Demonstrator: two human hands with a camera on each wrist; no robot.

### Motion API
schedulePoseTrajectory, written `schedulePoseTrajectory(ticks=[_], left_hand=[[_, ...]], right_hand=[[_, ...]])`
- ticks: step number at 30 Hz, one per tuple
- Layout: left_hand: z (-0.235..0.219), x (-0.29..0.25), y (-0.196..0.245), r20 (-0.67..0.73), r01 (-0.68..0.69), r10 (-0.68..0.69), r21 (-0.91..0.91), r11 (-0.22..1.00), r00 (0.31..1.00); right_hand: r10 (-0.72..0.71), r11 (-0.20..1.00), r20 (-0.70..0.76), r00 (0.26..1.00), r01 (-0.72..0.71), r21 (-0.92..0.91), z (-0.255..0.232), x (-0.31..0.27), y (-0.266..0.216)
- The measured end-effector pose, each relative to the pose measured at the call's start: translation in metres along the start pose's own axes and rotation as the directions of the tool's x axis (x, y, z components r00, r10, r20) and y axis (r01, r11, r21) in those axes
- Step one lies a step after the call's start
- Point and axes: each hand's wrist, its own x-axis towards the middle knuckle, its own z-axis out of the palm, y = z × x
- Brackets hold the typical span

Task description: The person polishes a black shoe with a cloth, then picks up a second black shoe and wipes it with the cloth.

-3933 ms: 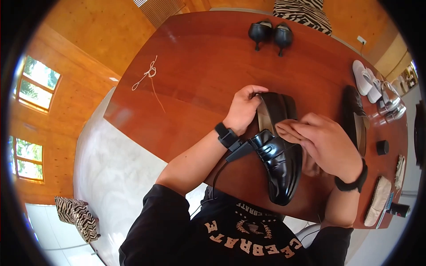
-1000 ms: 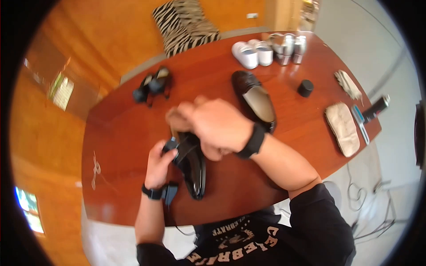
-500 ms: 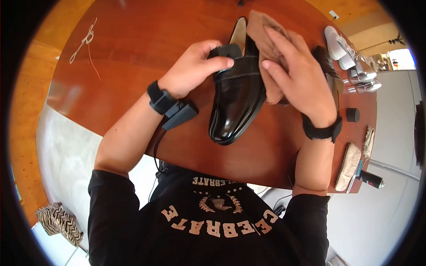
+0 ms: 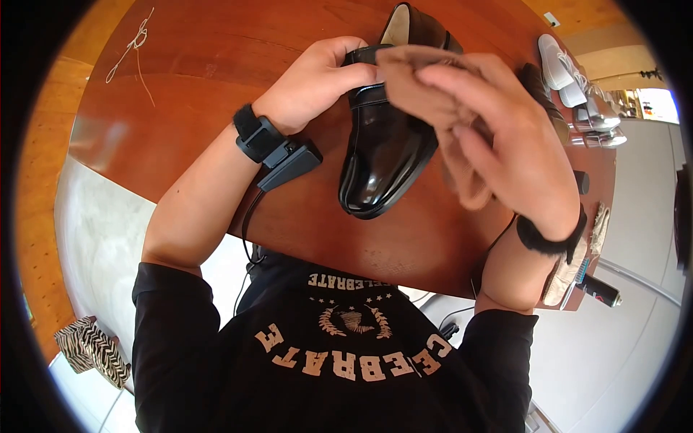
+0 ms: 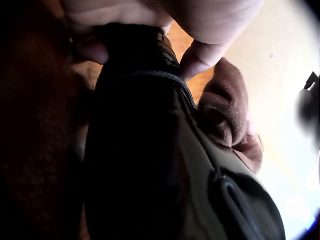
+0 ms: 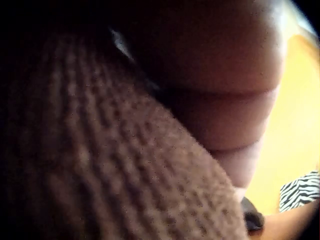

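Grips black loafer [image 4: 382,162] near the strap with left hand [image 4: 310,83], over tabletop [image 4: 224,65]. Grips crumpled brown cloth [image 4: 419,90] with right hand [image 4: 523,137], fingers and thumb bent round it. Looks partway along: toe already glossy, cloth in use; can't tell how much is left. Versus earlier frame, has cloth moved from beside the shoe opening to across the strap area, close to left thumb.

Brown table [image 4: 216,79], string [image 4: 138,40], white shoes [image 4: 554,63]
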Motion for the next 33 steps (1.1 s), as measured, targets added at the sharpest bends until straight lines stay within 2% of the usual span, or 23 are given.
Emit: schedulePoseTrajectory(ticks=[2,5,8,10,12,13,16,20,24,25,28,33], left_hand=[[0.005,-0.001,0.006,-0.031,0.002,-0.002,0.020,1.000,1.000],[0.011,-0.002,0.009,-0.078,-0.010,0.009,-0.013,1.000,0.997],[0.010,-0.002,0.009,-0.056,0.003,-0.003,0.006,1.000,0.998],[0.004,-0.001,0.006,-0.002,0.042,-0.042,0.003,0.999,0.999],[0.003,0.000,0.005,-0.002,0.011,-0.010,0.028,1.000,1.000],[0.003,0.000,0.005,-0.001,-0.007,0.007,0.041,0.999,1.000],[0.003,-0.001,0.008,-0.003,0.013,-0.013,0.061,0.998,1.000],[0.003,0.000,0.004,-0.006,0.028,-0.027,0.037,0.999,1.000],[0.004,0.000,0.006,-0.002,0.012,-0.012,0.061,0.998,1.000],[0.004,0.000,0.007,-0.002,0.002,-0.002,0.073,0.997,1.000],[0.003,0.000,0.008,-0.006,0.018,-0.017,0.082,0.996,1.000],[0.005,0.000,0.003,-0.020,0.013,-0.014,-0.020,1.000,1.000]], right_hand=[[0.018,0.996,-0.034,0.999,-0.021,-0.089,0.002,0.000,0.008],[0.029,0.999,0.058,0.998,-0.026,-0.042,-0.007,-0.003,-0.009],[-0.066,0.998,0.143,0.988,0.062,0.034,-0.009,-0.007,-0.023],[-0.022,0.999,0.101,0.995,0.018,0.042,-0.007,-0.008,-0.022],[0.027,0.995,0.036,0.999,-0.031,0.097,-0.006,-0.006,-0.009],[0.090,0.996,0.040,0.995,-0.091,0.021,-0.008,-0.006,-0.002],[0.085,0.996,0.041,0.996,-0.083,-0.034,-0.010,-0.008,-0.002],[0.002,0.999,0.192,0.981,0.006,-0.043,-0.013,-0.008,-0.027],[0.077,0.997,0.081,0.994,-0.079,0.020,-0.012,-0.008,-0.014],[0.077,0.996,0.044,0.996,-0.075,-0.048,-0.012,-0.008,-0.005],[0.059,0.994,0.047,0.997,-0.055,-0.092,-0.015,-0.010,-0.011],[-0.006,0.997,0.143,0.990,0.018,-0.081,-0.007,-0.008,-0.036]])
